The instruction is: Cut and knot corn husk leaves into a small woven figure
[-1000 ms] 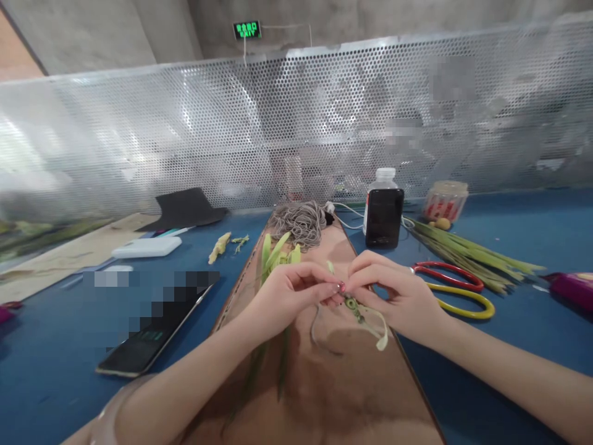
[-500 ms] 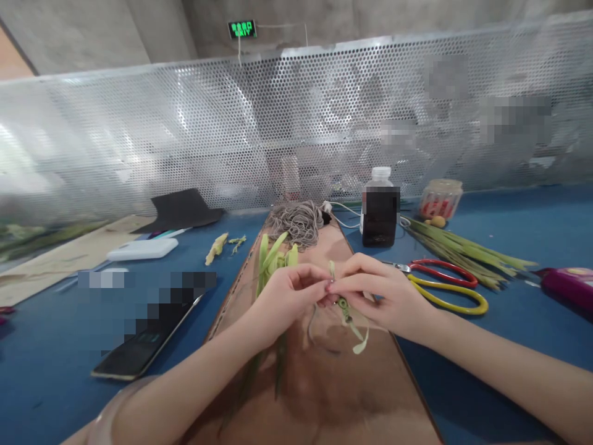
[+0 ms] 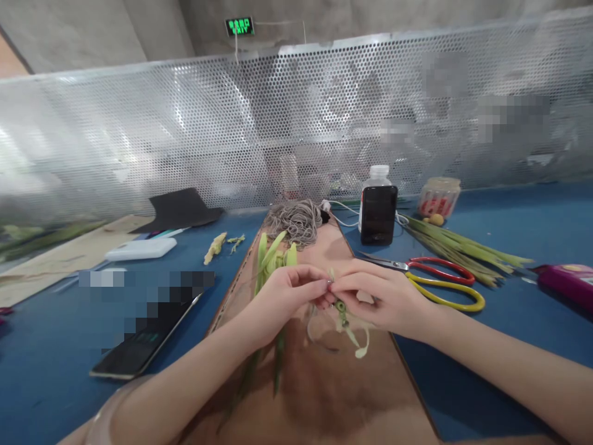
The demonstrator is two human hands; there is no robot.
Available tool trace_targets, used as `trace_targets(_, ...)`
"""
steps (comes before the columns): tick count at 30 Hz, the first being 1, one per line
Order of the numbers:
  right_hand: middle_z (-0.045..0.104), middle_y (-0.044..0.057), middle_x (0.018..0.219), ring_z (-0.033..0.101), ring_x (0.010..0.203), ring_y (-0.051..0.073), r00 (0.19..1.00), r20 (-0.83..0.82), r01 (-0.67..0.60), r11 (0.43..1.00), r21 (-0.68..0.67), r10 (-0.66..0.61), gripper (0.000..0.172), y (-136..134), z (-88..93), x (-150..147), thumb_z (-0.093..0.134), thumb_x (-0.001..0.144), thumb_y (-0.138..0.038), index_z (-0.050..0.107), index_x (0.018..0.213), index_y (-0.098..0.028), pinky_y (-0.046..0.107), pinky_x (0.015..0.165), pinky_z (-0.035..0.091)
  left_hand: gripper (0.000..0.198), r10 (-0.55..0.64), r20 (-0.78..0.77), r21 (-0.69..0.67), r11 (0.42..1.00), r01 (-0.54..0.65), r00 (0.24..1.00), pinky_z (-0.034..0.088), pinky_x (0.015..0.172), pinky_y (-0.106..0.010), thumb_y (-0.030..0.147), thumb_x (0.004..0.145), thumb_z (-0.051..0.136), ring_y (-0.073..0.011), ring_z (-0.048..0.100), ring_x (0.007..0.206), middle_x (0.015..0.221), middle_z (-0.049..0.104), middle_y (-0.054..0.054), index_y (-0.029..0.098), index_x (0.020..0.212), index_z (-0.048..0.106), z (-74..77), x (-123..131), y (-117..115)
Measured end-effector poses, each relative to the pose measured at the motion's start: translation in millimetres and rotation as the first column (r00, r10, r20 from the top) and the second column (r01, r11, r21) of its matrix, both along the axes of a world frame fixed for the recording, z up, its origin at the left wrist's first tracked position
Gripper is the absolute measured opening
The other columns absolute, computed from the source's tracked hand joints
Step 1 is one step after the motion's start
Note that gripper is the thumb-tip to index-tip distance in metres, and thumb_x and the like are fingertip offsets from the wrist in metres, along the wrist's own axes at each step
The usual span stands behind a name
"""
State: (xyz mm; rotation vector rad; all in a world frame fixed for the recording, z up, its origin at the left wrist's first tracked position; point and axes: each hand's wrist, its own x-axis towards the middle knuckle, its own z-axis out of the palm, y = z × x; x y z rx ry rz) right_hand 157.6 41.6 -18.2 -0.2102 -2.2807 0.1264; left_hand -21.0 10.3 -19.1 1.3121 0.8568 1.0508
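My left hand (image 3: 288, 298) and my right hand (image 3: 391, 296) meet over the brown board, fingertips pinched together. Between them is a small green knotted leaf strip (image 3: 341, 310), its pale loose ends curling down below the fingers. Part of it is hidden by my fingertips. Long green leaves (image 3: 277, 254) lie on the board just behind and under my left hand. Scissors (image 3: 445, 300) with one red and one yellow handle rest beyond my right wrist, blades pointing left.
On the brown board (image 3: 361, 395) lies a heap of grey cord (image 3: 296, 222). A phone (image 3: 378, 215) leans on a bottle (image 3: 380, 175). To the right are cut leaf stems (image 3: 463, 247) and a jar (image 3: 439, 196). A dark phone-like slab (image 3: 139, 346) lies left. A perforated metal screen (image 3: 296, 111) stands behind.
My right fingers have shifted slightly around the leaf strip, and more of the scissor blades shows. Both hands stay pinched together in nearly the same place.
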Motion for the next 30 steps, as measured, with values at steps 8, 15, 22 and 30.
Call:
trace_targets(8, 0.061, 0.004, 0.078, 0.055, 0.067, 0.011, 0.987, -0.031, 0.150, 0.971, -0.184, -0.159, 0.011, -4, 4.7, 0, 0.049, 0.081, -0.012, 0.059, 0.083, -0.016, 0.020, 0.057, 0.045, 0.010, 0.085, -0.022, 0.048, 0.995, -0.084, 0.996, 0.042, 0.063, -0.023, 0.023, 0.073, 0.059, -0.0104, 0.055, 0.065, 0.068, 0.062, -0.001, 0.014, 0.074, 0.062, 1.2, 0, 1)
trace_targets(15, 0.061, 0.003, 0.082, 0.056, 0.068, 0.012, 0.959, 0.000, 0.250, 0.849, -0.465, -0.282, 0.011, -4, 2.5, 0, 0.046, 0.083, -0.020, 0.057, 0.082, -0.019, 0.022, 0.058, 0.048, 0.010, 0.204, -0.137, 0.163, 0.970, -0.181, 0.969, 0.041, 0.061, -0.022, 0.023, 0.076, 0.055, -0.0099, 0.054, 0.064, 0.067, 0.060, 0.000, 0.014, 0.073, 0.060, 5.4, 1, 0)
trace_targets(22, 0.057, 0.001, 0.075, 0.053, 0.060, 0.011, 0.954, 0.007, 0.229, 0.714, -0.662, -0.300, 0.012, -6, 6.0, -3, 0.046, 0.083, -0.024, 0.056, 0.081, -0.020, 0.020, 0.052, 0.048, 0.008, 0.281, -0.174, 0.193, 0.950, -0.247, 0.944, 0.042, 0.062, -0.022, 0.022, 0.075, 0.054, -0.0106, 0.054, 0.066, 0.070, 0.060, 0.000, 0.015, 0.073, 0.058, 9.9, 2, -1)
trace_targets(30, 0.049, -0.001, 0.067, 0.049, 0.052, 0.009, 0.963, -0.049, 0.120, 0.587, -0.800, -0.264, 0.011, -8, 4.5, -6, 0.045, 0.083, -0.028, 0.050, 0.081, -0.018, 0.023, 0.049, 0.047, 0.005, 0.291, -0.184, 0.198, 0.947, -0.254, 0.939, 0.043, 0.062, -0.021, 0.019, 0.073, 0.054, -0.0086, 0.052, 0.063, 0.069, 0.057, 0.002, 0.016, 0.073, 0.057, 9.1, 2, -1)
